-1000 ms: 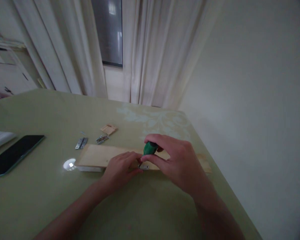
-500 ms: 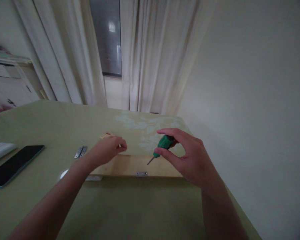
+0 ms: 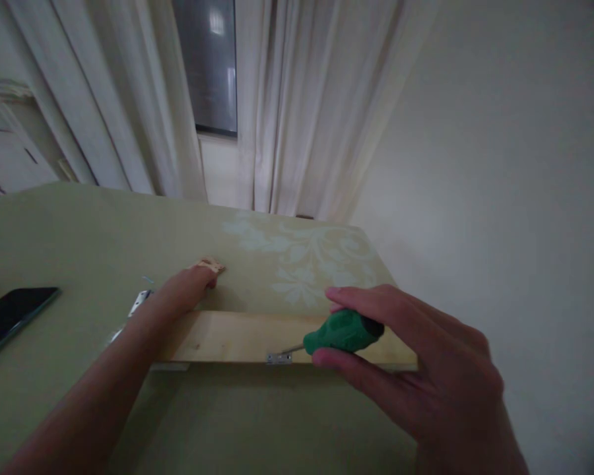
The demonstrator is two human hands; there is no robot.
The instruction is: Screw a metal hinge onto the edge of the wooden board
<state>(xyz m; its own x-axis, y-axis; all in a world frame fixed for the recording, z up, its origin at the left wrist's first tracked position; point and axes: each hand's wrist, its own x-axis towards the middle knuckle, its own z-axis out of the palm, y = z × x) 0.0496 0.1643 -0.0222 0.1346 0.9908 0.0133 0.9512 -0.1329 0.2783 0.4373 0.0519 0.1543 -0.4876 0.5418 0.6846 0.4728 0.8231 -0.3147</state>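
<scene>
My right hand (image 3: 416,356) holds a green-handled screwdriver (image 3: 341,332) between thumb and fingers. The shaft slants left, its tip at or just over a small metal hinge (image 3: 279,358) on the near edge of a pale wooden board (image 3: 247,330). My left hand (image 3: 193,287) reaches past the board's left part to a small tan heap (image 3: 208,264) on the table. It touches or nearly touches the heap; its fingertips are hidden, so I cannot tell whether they grip anything. Partly behind my left forearm lies another metal hinge (image 3: 139,301).
A dark phone (image 3: 14,316) lies at the left on the green tablecloth (image 3: 103,231), with part of a white object at the frame's edge. A white piece (image 3: 171,366) shows under the board's left end. Curtains (image 3: 301,119) hang behind the table; a wall (image 3: 499,165) rises at right.
My left hand has moved left to the tan heap. My right hand has brought the screwdriver lower, and its tip has come to the hinge on the board. The view has shifted slightly.
</scene>
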